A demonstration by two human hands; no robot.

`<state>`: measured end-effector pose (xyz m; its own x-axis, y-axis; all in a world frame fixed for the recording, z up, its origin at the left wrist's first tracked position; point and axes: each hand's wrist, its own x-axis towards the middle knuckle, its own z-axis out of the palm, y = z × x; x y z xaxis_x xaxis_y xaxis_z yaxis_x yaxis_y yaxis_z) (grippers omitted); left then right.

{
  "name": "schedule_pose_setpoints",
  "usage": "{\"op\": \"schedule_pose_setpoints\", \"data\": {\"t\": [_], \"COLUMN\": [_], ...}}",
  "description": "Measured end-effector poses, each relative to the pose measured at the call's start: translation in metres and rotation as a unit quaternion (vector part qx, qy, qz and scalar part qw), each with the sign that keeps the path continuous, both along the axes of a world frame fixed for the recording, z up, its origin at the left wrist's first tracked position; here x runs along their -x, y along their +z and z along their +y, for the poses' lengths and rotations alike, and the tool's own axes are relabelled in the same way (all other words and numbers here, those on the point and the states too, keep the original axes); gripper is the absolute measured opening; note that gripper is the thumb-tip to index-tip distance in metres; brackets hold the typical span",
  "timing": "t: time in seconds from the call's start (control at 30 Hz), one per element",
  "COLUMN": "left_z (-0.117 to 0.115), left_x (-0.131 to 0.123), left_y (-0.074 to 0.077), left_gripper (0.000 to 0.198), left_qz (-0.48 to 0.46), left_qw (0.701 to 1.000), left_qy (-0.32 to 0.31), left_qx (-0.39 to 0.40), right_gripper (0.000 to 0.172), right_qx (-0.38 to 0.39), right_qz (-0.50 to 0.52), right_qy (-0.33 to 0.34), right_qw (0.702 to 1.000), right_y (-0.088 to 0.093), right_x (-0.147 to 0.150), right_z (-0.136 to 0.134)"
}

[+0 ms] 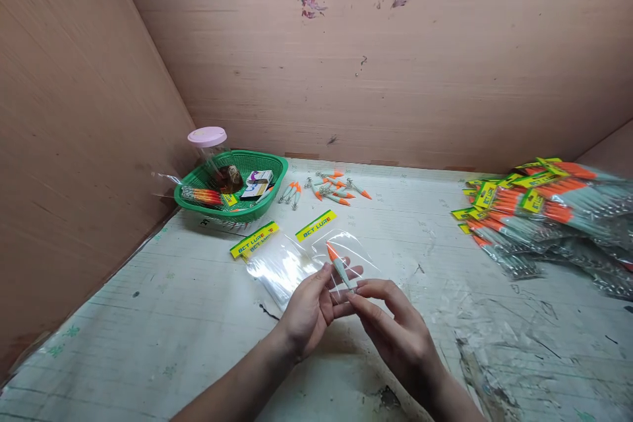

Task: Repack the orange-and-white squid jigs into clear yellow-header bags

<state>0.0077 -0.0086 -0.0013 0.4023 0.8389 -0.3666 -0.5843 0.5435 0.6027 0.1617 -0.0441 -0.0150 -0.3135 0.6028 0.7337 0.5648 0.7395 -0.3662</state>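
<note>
My left hand (311,306) is palm up, its thumb at the edge of a clear plastic bag (363,247) and its fingers behind the film. That bag carries a yellow and green header label (316,225). A fishing lure (338,265) with an orange tip and pale green body lies over the left fingers, tip pointing away from me. My right hand (400,326) pinches the lure's hook end between thumb and fingers. Whether the lure is inside the bag or on it, I cannot tell. More labelled flat bags (277,267) lie just left of my hands.
Several loose lures (331,188) are scattered near the back wall. At the back left, a green basket (237,214) holds a pink-lidded jar (208,138), a small box (258,184) and a pack of lures (202,196). Packed lures (548,211) form a pile on the right.
</note>
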Motion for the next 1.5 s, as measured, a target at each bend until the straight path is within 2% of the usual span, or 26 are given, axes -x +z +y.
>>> {"op": "schedule_pose_setpoints", "data": {"t": [0.2,0.4,0.47,0.5,0.57,0.6,0.67,0.7,0.77,0.8,0.87,0.93,1.0,1.1,1.17,1.33,1.5], "left_z": [-0.006,-0.004,-0.004,-0.004,-0.004,-0.004,-0.003,-0.002,0.002,0.005,0.01,0.014,0.017,0.02,0.022,0.027,0.026], "left_x": [-0.004,-0.002,-0.001,-0.001,0.0,0.0,0.0,0.0,0.002,0.003,0.007,0.01,0.012,0.012,0.012,0.013,0.012], "left_y": [-0.006,-0.007,-0.006,-0.006,-0.006,-0.005,-0.004,-0.003,-0.002,-0.001,0.001,0.002,0.001,-0.004,-0.009,-0.014,-0.01], "left_gripper": [0.044,0.029,0.024,0.022,0.019,0.019,0.023,0.027,0.033,0.033,0.032,0.032,0.033,0.039,0.041,0.038,0.038], "left_qz": [-0.057,-0.136,-0.155,-0.166,-0.191,-0.205,-0.227,-0.231,-0.219,-0.204,-0.174,-0.165,-0.173,-0.184,-0.185,-0.17,-0.156], "left_qw": [0.998,0.988,0.984,0.981,0.975,0.972,0.966,0.964,0.963,0.963,0.96,0.957,0.955,0.955,0.957,0.961,0.962], "left_qy": [0.014,0.025,0.034,0.038,0.041,0.041,0.044,0.054,0.09,0.112,0.147,0.161,0.161,0.153,0.146,0.138,0.146], "left_qx": [0.018,0.064,0.079,0.089,0.106,0.111,0.118,0.12,0.129,0.138,0.161,0.176,0.178,0.174,0.17,0.171,0.169], "right_gripper": [0.037,0.039,0.039,0.038,0.034,0.03,0.018,0.012,0.015,0.019,0.027,0.032,0.026,0.024,0.027,0.028,0.027], "right_qx": [-0.018,-0.035,-0.047,-0.047,-0.018,0.021,0.137,0.203,0.335,0.388,0.447,0.414,0.378,0.345,0.335,0.339,0.344], "right_qz": [-0.01,-0.135,-0.122,-0.098,-0.042,-0.019,0.011,0.019,0.014,0.001,-0.037,-0.058,-0.075,-0.116,-0.148,-0.216,-0.253], "right_qy": [-0.017,-0.016,-0.036,-0.068,-0.141,-0.156,-0.122,-0.087,-0.008,0.01,-0.01,-0.15,-0.239,-0.308,-0.329,-0.365,-0.38], "right_qw": [1.0,0.99,0.991,0.992,0.989,0.987,0.983,0.975,0.942,0.922,0.894,0.896,0.891,0.879,0.87,0.84,0.82], "right_y": [0.001,0.011,0.016,0.019,0.028,0.033,0.045,0.051,0.06,0.062,0.061,0.054,0.041,0.02,0.009,-0.002,0.0], "right_x": [0.004,0.008,0.004,0.002,-0.002,-0.003,-0.003,-0.003,-0.004,-0.006,-0.014,-0.025,-0.035,-0.042,-0.039,-0.037,-0.068], "right_z": [-0.001,-0.008,-0.011,-0.011,-0.008,-0.005,0.003,0.01,0.028,0.04,0.074,0.117,0.162,0.214,0.236,0.252,0.233]}}
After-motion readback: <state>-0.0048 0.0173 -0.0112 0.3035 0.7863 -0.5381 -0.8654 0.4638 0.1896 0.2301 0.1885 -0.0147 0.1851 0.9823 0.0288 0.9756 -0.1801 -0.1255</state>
